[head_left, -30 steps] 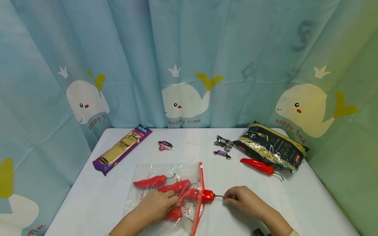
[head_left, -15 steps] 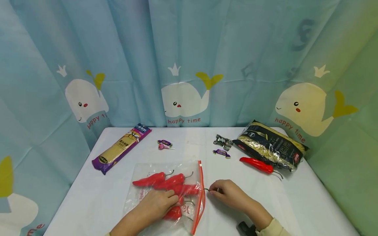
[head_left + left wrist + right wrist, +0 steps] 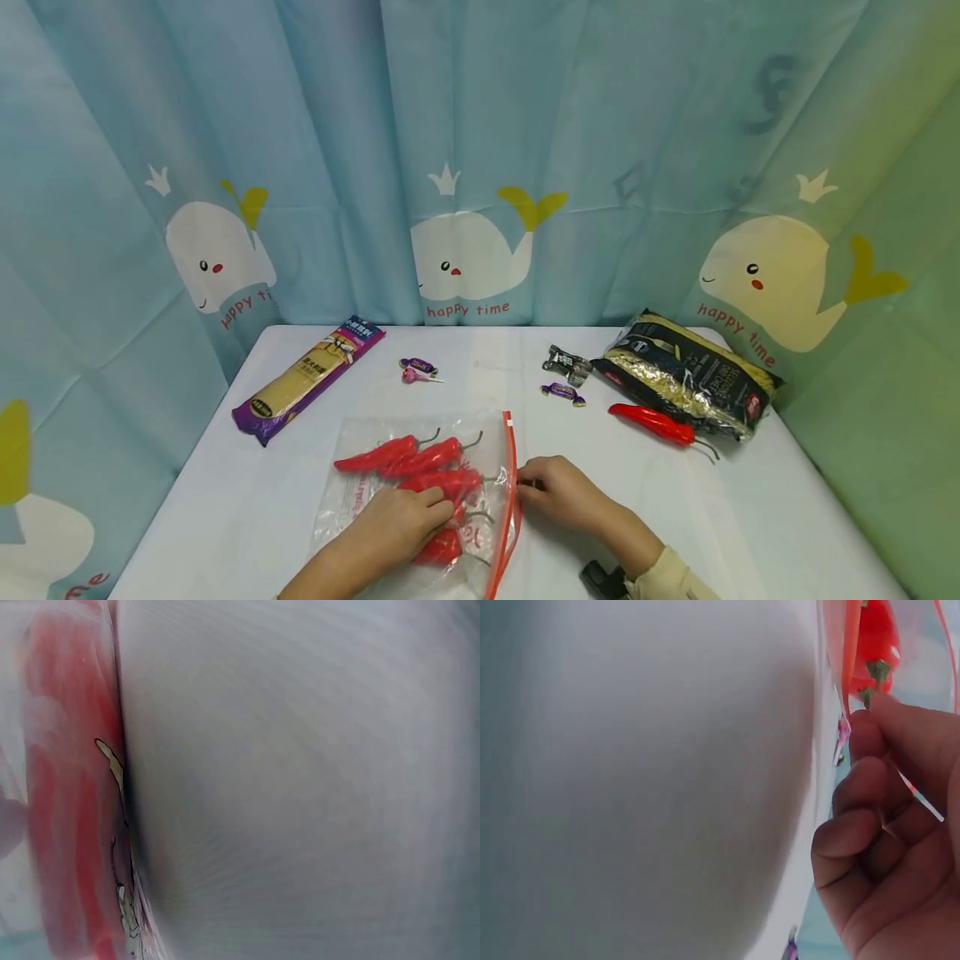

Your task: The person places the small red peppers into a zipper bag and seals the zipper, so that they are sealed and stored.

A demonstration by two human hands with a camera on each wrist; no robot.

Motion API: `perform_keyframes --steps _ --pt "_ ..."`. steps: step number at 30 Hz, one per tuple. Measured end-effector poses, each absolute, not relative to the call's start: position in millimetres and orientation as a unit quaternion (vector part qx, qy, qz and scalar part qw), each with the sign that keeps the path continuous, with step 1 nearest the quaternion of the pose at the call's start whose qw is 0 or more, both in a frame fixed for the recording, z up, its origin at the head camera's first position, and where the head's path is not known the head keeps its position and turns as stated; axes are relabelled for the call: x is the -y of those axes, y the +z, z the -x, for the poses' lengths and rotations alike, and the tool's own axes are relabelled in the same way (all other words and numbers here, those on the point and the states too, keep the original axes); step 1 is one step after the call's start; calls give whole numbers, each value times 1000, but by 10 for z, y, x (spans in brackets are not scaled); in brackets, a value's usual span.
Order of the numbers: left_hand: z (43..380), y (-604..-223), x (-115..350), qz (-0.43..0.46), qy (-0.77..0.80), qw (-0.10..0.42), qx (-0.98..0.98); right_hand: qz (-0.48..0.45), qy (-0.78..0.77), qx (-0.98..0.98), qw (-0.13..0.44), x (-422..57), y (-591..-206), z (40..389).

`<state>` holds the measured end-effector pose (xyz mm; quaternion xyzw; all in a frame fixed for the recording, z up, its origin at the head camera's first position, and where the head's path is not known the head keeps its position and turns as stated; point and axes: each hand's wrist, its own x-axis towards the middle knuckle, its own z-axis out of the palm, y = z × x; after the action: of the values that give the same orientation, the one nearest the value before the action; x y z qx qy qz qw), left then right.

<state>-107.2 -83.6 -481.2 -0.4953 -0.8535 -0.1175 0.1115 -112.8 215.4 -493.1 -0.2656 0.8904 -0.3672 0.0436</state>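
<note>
A clear zip bag (image 3: 352, 433) with a red zip edge lies flat on the table, its mouth facing right. Several red chili peppers (image 3: 386, 452) with dark green stems are inside it. My left hand (image 3: 397, 521) grips the bag from above, fingers curled into the plastic. At the mouth, my right hand (image 3: 558, 487) pinches the stem of a chili pepper (image 3: 450, 482) whose body is inside the bag. In the right wrist view, thumb and forefinger (image 3: 911, 724) meet at that stem, beside the red zip edge. The left wrist view is mostly blurred white, with red peppers at left.
One more red chili pepper (image 3: 656, 423) lies in front of a black and gold pasta packet (image 3: 690, 375). A purple pasta packet (image 3: 311, 379) lies at left. Wrapped candies (image 3: 566, 364) and a lollipop (image 3: 412, 376) lie at the back. A curtain (image 3: 480, 167) hangs behind the table.
My right hand has moved left to the bag's mouth, pushing the chili pepper by its stem from halfway out to inside. The peppers in the bag shifted left. My left hand stayed put.
</note>
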Motion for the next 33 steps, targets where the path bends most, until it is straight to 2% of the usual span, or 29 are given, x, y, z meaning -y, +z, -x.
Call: perform_keyframes --steps 4,7,14,20,26,33 --pt "1069 -4799 840 493 -120 91 857 242 -371 -895 59 -2254 -4861 1124" --pt "1078 -4781 839 486 -118 76 863 222 -358 -906 47 -2379 -4786 1151" --pt "1084 -4758 838 476 -123 63 868 180 -287 -939 -61 -2808 -4655 1221" --pt "1065 -4773 854 487 -120 105 859 115 -206 -964 -120 -3233 -4561 1210" --pt "1057 -4781 862 488 -120 104 858 68 -147 -978 -131 -3557 -4540 1173" --pt "1069 -4763 841 477 -113 53 870 46 -86 -988 -117 -3765 -4648 1168"
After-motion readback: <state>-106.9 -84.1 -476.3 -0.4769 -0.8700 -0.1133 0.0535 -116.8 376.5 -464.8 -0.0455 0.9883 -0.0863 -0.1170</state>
